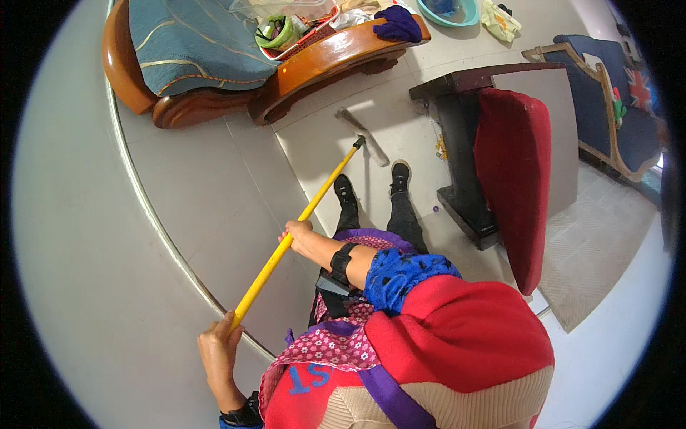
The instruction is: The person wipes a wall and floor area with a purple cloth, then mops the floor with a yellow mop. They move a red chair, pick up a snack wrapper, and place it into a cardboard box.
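A long yellow pole (pixel 272 264) slants across the view, with a flat grey mop head (pixel 363 136) at its far end on the tiled floor. My left hand (pixel 220 343) is closed around the pole's upper end, low at the left. Farther down the pole, about midway, my right hand (pixel 298 234) grips it, with that arm reaching across in front of my body. The mop head lies just beyond my black shoes. A blue sleeve, a red top and a pink flowered apron with purple trim cover part of the view.
A wooden sofa with a blue cushion (pixel 203 48) stands at the upper left, a purple cloth (pixel 397 24) on its arm. Right of my feet is a dark wooden piece of furniture with a red cushion (pixel 514 182). A turquoise basin (pixel 450 20) sits beyond; a wall runs along the left.
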`<state>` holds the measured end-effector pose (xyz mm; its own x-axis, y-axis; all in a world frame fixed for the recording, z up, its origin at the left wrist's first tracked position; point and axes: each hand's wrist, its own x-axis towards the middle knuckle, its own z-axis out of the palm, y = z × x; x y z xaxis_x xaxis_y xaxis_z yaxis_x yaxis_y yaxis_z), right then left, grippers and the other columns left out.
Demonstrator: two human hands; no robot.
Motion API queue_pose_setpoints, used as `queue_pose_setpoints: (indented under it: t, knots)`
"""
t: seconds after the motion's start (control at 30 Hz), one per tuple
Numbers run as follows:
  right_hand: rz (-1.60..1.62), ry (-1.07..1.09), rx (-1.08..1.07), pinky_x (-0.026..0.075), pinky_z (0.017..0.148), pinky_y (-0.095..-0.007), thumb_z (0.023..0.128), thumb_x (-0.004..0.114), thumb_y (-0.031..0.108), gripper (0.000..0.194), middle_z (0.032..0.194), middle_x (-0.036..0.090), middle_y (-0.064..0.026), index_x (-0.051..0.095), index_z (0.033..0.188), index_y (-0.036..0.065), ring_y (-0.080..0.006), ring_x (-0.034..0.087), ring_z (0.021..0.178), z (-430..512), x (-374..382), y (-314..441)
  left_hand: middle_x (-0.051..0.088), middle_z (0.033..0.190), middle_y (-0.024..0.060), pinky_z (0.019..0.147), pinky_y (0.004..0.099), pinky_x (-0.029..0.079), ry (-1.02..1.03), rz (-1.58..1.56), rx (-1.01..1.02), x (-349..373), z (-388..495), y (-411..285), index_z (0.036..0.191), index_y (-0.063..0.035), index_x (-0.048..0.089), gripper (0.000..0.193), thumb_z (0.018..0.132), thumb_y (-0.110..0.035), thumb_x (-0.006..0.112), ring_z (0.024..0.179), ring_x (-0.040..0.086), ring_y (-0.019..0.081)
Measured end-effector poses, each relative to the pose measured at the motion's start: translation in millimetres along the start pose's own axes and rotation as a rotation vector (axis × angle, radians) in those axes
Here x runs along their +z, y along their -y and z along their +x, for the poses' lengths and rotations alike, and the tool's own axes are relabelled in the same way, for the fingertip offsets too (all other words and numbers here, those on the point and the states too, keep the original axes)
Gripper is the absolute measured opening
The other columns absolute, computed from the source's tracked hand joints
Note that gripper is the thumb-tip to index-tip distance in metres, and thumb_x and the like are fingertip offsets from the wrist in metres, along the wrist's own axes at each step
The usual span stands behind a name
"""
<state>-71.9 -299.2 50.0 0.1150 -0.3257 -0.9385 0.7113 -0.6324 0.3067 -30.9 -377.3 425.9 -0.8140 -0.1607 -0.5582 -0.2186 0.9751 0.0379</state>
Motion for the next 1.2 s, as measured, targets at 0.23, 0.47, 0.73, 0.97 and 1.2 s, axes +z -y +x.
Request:
queue_pose_setpoints:
  t: [0.23,0.47,0.73,0.97,1.2]
  knots:
    - [0.056,-0.132,-0.199,0.050,0.047,-0.0378,0.089,0.045,0.001,0.007,0.068,0.048,-0.0108,0.043,0.096,0.003,-0.0222,0.048,0.050,5.3,-53.6,127.7,0.063,0.071,0.0126,0.056,0.0410,0.049,0.009,0.041,0.305,55.1,81.2,-33.8,0.111,-0.0090,0.068,0.039,0.074,-0.017,0.077,0.063,0.063,0.0317]
    - [0.133,-0.025,-0.189,0.053,0.045,-0.0502,0.084,0.052,0.001,0.023,0.069,0.050,-0.0150,0.041,0.104,0.001,-0.0326,0.056,0.047,-7.7,-23.9,62.4,0.065,0.075,0.0147,0.059,0.0396,0.050,-0.034,-0.021,0.153,0.5,46.1,-18.4,0.107,-0.0091,0.070,0.040,0.068,-0.013,0.081,0.063,0.063,0.0316]
    - [0.099,0.067,0.035,0.056,0.053,-0.0447,0.088,0.048,-0.001,0.025,0.078,0.051,-0.0146,0.039,0.111,0.002,-0.0249,0.053,0.052,-20.0,36.4,-28.0,0.067,0.078,0.0175,0.059,0.0365,0.050,-0.021,0.063,-0.021,-48.3,9.5,7.5,0.102,-0.0040,0.072,0.040,0.063,-0.006,0.081,0.064,0.065,0.0302]
    - [0.157,-0.195,-0.305,0.050,0.042,-0.0424,0.088,0.050,0.004,0.016,0.065,0.049,-0.0121,0.043,0.103,0.001,-0.0281,0.052,0.045,11.3,-72.6,96.0,0.067,0.082,0.0177,0.062,0.0394,0.052,0.082,-0.055,0.321,70.6,74.4,-3.4,0.110,-0.0059,0.069,0.038,0.073,-0.010,0.078,0.068,0.066,0.0321]
    - [0.307,-0.211,-0.424,0.043,0.040,-0.0365,0.086,0.050,0.002,0.008,0.057,0.043,-0.0082,0.043,0.081,0.002,-0.0205,0.043,0.041,7.2,-111.4,147.8,0.066,0.078,0.0131,0.057,0.0403,0.050,0.005,-0.101,0.479,95.0,95.5,-39.0,0.112,-0.0102,0.069,0.039,0.074,-0.017,0.077,0.064,0.064,0.0310]
